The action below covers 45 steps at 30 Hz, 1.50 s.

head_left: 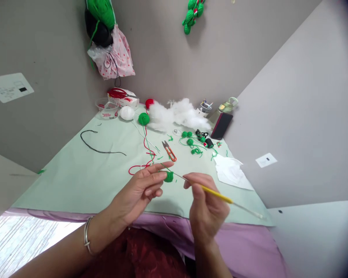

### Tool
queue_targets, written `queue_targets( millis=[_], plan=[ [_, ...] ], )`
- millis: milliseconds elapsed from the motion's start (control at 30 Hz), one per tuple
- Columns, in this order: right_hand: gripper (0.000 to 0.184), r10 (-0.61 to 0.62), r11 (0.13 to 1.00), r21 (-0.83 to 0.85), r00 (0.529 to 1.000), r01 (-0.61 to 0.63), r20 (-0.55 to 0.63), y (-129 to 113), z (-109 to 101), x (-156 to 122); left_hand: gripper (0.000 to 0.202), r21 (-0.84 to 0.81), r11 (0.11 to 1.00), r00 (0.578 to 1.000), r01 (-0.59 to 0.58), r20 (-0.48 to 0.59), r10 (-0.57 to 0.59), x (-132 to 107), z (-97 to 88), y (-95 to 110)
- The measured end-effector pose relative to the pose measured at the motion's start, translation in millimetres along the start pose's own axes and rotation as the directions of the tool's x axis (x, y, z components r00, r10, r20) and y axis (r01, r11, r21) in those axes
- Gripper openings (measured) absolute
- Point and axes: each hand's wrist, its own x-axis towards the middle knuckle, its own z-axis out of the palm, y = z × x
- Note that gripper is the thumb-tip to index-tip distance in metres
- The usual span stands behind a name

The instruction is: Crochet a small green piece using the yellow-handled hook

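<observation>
Between thumb and fingers, my left hand [145, 183] pinches a small green crochet piece [169, 177], its index finger stretched out with green yarn over it. My right hand [207, 204] is closed around a crochet hook [216, 194] with a yellow handle. The hook's metal tip reaches the green piece. Green yarn runs back from the left hand toward a green yarn ball [144, 119]. Just beyond the hands lie orange thread snips [169, 151], blades pointing away. Loose red yarn [146, 144] and white yarn trail on the table near the left fingers.
White stuffing [179, 115] is heaped at the back, beside a white yarn ball [127, 113] and a clear tub [107, 110]. Small green crocheted pieces [190, 141] lie right of centre. A phone [222, 126] leans against a bottle [229, 104]. Black cord [95, 148] lies at left.
</observation>
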Motion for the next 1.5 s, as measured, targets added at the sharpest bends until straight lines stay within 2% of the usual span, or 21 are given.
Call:
queue_targets(
  millis=[67,133,233,367,467,533,600,700,767,867,933,1033,1133,1200,1300,1367,1467,1500],
  plan=[
    [0.023,0.141,0.976,0.169,0.990,-0.139,-0.002,1,0,4,0.032,0.013,0.999,0.999,-0.041,-0.018,0.041,0,0.1,1],
    [0.021,0.200,0.936,0.282,0.978,-0.209,0.063,2,1,5,0.034,0.077,0.993,0.996,-0.087,-0.015,0.089,0,1.4,-1],
    [0.018,0.231,0.907,0.332,0.965,-0.259,0.122,5,3,3,0.036,0.176,0.976,0.991,-0.130,0.013,0.130,-2,2.9,-5],
    [0.019,0.322,0.841,0.420,0.939,-0.341,0.116,5,2,4,0.033,0.223,0.962,0.988,-0.157,0.024,0.155,-4,1.8,-5],
    [0.024,0.339,0.819,0.444,0.931,-0.363,0.135,2,0,6,0.030,0.263,0.949,0.985,-0.171,0.012,0.174,-6,0.0,-3],
    [0.025,0.304,0.860,0.389,0.944,-0.331,0.131,-1,-2,6,0.030,0.294,0.938,0.981,-0.184,0.003,0.192,-7,-1.1,-2],
    [0.024,0.235,0.930,0.264,0.966,-0.256,0.109,-3,-4,3,0.030,0.324,0.924,0.976,-0.204,-0.007,0.218,-8,-1.9,-3],
    [0.026,0.032,0.998,0.053,0.994,-0.038,0.106,-4,-5,-3,0.032,0.357,0.903,0.963,-0.239,-0.032,0.268,-8,-1.3,-6],
    [0.028,-0.134,0.988,-0.052,0.979,0.144,0.151,-2,-4,-7,0.035,0.349,0.902,0.957,-0.253,-0.043,0.285,-7,0.9,-8],
    [0.031,-0.319,0.905,-0.224,0.925,0.362,0.207,3,-1,-11,0.043,0.255,0.941,0.970,-0.223,-0.034,0.239,-6,4.6,-9],
    [0.032,-0.317,0.901,-0.251,0.931,0.355,0.180,5,1,-12,0.044,0.150,0.980,0.991,-0.128,-0.006,0.131,-5,5.3,-7],
    [0.026,-0.106,0.994,-0.032,0.993,0.108,0.049,3,0,-8,0.037,0.029,1.000,1.000,-0.010,0.023,0.009,-4,3.1,-2],
    [0.025,0.108,0.967,0.230,0.994,-0.109,0.017,0,1,0,0.036,0.023,0.999,0.999,-0.043,0.019,0.042,-4,1.2,-1],
    [0.023,0.151,0.953,0.255,0.986,-0.163,0.066,0,3,3,0.038,0.066,0.995,0.997,-0.076,0.023,0.075,-4,1.5,-3],
    [0.022,0.116,0.984,0.123,0.988,-0.129,0.106,1,5,0,0.042,0.142,0.981,0.990,-0.134,-0.012,0.137,-4,3.0,-10],
    [0.025,0.004,1.000,-0.006,0.996,-0.003,0.094,2,6,-5,0.047,0.159,0.977,0.988,-0.142,-0.041,0.150,-4,3.3,-13],
    [0.035,-0.240,0.950,-0.182,0.966,0.255,0.099,5,3,-12,0.046,0.082,0.996,0.999,-0.041,-0.029,0.044,-3,1.4,-12],
    [0.036,-0.259,0.942,-0.194,0.960,0.275,0.105,6,1,-13,0.043,0.043,0.999,1.000,0.000,-0.025,0.001,-2,0.2,-11]
  ],
)
